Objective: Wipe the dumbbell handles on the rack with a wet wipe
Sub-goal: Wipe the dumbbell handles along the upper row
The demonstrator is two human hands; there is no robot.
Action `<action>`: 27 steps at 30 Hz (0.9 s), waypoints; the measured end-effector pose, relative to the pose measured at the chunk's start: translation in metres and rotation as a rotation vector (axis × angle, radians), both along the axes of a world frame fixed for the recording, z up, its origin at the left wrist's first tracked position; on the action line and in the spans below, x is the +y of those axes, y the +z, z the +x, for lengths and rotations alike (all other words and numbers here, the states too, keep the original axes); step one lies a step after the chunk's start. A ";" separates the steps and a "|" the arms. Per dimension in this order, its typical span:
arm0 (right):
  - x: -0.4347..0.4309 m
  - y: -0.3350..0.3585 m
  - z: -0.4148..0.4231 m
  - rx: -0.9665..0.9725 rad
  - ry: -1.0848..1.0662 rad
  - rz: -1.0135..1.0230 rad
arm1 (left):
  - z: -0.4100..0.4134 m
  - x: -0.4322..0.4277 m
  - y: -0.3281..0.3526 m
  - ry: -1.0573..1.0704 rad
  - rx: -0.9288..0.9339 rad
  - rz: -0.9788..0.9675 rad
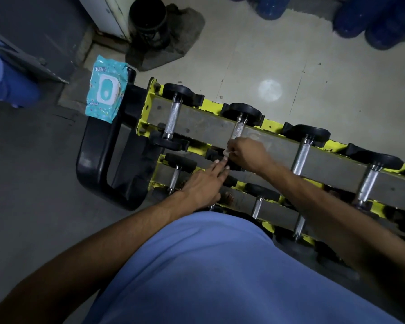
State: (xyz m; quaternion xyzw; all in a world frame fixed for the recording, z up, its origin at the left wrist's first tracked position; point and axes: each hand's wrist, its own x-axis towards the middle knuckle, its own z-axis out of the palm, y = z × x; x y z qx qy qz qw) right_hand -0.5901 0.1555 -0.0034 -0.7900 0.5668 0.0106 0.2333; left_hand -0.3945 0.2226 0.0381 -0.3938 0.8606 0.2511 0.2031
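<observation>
Closest in, a blue shirt (220,265) fills the bottom of the view. Just past it, the left hand (202,183) is held out flat with its fingers straight. Nothing is held in it, and the fingertips are close to the wipe. Whether they touch it cannot be told.

A little farther on, the right hand (248,153) is curled, and the wet wipe (225,153) is pinched in its fingers. Only a small white bit of the wipe can be seen. It is held at the near end of the second dumbbell handle (238,129) on the top row of the yellow rack (150,106).

Some things could go wrong here. The wipe is held by a small pinch – it could be dropped down between the rows. The far end of the handle could be missed, since the wipe sits only at the near end. If the handle is rubbed hard, the dumbbell could be rolled, and the left fingers could be squashed.

Beyond the rack, the pack of wipes (105,90) lies shut, and a black bin (147,22) stands farther off.
</observation>
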 end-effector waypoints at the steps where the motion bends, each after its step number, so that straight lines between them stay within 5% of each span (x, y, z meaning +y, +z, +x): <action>1: 0.011 -0.005 -0.001 -0.090 -0.166 0.003 | -0.001 0.000 0.001 -0.001 -0.004 -0.001; 5: 0.031 -0.033 0.005 -0.236 -0.684 0.134 | -0.005 0.001 0.004 -0.006 -0.026 -0.022; 11: 0.005 -0.027 0.001 -0.668 -1.011 0.569 | -0.007 0.000 0.009 -0.026 -0.048 -0.036; 17: 0.007 -0.026 -0.014 -0.720 -0.927 0.735 | -0.006 0.001 0.008 -0.040 -0.063 -0.043; 22: -0.026 -0.034 -0.017 -0.867 -1.162 0.613 | -0.006 0.001 0.008 -0.039 -0.072 -0.040; 27: -0.021 -0.035 -0.007 -0.937 -1.136 0.662 | -0.005 0.000 0.009 -0.040 -0.067 -0.036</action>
